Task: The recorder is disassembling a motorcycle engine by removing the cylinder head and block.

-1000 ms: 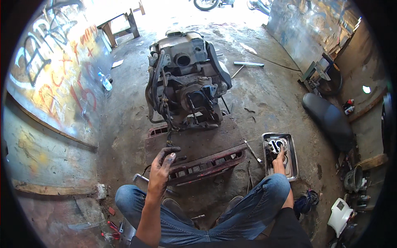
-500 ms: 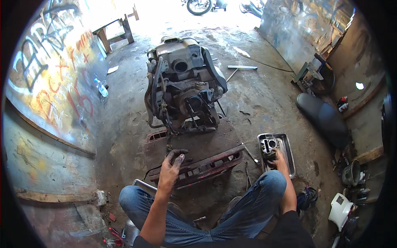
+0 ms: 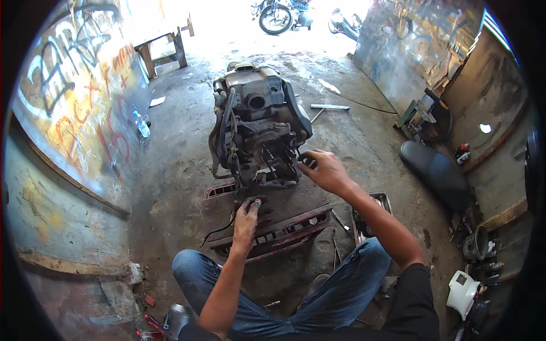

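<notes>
In front of me is a grimy engine block point(image 3: 267, 122) with hoses down its left side, standing at the far part of a worn dark red plastic panel point(image 3: 310, 211). My right hand point(image 3: 327, 170) is at the engine's lower right side. Its fingers and thumb are bent together; anything between them is too small or hidden. Over the panel, close to a thin black cable point(image 3: 219, 230), is my left hand point(image 3: 245, 221). Its dark-smeared fingers are loosely bent and apart from the thumb, with nothing visible in them. My right forearm partly covers a metal tray point(image 3: 385, 200).
A T-handled tool point(image 3: 330, 107) lies on the floor behind the engine's right side. To the right are a black motorcycle seat point(image 3: 435, 170) and a white plastic part point(image 3: 462, 294). A plastic bottle point(image 3: 141, 125) stands by the left wall. Motorcycles point(image 3: 276, 20) are parked at the far opening.
My right hand has left the tray, where it was at a metal engine part, and moved up and left to the engine. My left hand has shifted slightly forward and right, its fingers more bent.
</notes>
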A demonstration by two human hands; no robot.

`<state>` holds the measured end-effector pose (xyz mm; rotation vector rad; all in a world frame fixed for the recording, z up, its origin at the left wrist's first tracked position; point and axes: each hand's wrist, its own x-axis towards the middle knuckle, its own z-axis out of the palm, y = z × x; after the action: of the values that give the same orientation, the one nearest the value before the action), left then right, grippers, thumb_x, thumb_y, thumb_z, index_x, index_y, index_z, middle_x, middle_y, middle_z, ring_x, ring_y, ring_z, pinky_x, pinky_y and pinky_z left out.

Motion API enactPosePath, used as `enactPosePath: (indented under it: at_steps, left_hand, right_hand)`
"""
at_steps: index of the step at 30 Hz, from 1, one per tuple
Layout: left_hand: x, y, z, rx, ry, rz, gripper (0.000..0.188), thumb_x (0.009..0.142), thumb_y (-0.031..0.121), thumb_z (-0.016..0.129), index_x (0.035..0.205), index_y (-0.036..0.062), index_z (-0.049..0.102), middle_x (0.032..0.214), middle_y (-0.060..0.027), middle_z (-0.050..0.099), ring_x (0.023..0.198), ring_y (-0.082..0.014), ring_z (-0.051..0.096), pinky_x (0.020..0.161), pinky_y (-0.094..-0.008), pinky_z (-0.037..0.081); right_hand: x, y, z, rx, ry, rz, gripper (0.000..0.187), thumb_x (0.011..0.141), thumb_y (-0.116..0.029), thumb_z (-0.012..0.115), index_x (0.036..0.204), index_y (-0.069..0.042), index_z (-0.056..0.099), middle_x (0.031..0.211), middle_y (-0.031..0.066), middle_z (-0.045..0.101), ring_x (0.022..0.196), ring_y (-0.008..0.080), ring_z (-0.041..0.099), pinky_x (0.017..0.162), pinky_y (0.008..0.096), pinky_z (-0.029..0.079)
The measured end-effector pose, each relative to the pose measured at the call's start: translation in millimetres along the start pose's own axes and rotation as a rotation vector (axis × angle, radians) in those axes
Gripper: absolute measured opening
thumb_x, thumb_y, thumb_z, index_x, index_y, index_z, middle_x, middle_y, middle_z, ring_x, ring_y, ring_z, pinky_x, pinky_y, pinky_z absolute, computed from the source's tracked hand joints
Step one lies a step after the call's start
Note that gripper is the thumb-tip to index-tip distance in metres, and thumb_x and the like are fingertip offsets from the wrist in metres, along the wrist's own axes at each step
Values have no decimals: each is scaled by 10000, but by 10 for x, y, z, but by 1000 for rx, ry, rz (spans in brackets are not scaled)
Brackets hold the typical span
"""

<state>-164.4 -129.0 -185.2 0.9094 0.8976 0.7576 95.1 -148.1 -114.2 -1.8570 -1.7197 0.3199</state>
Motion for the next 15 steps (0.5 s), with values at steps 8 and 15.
enactPosePath:
  at_steps: [8, 15]
  left_hand:
    - [-181, -136, -134, 438, 89, 249, 269, 990, 192, 559, 1131, -23, 640, 1040, -85, 666, 977, -158, 586, 912, -293, 447]
    - [-199, -199, -147, 424, 52, 256, 248, 983, 163, 554, 1136, -13, 642, 1044, -84, 664, 982, -163, 584, 924, -298, 442]
  right_hand:
    - [140, -168, 347, -102, 237, 24, 246, 849, -267, 686, 933, -37, 665, 940, 177, 656, 884, 399, 651, 755, 488, 521]
    - [266, -73, 537, 388, 337, 186, 204, 822, -167, 731, 948, -9, 706, 958, 202, 692, 885, 331, 695, 751, 421, 529]
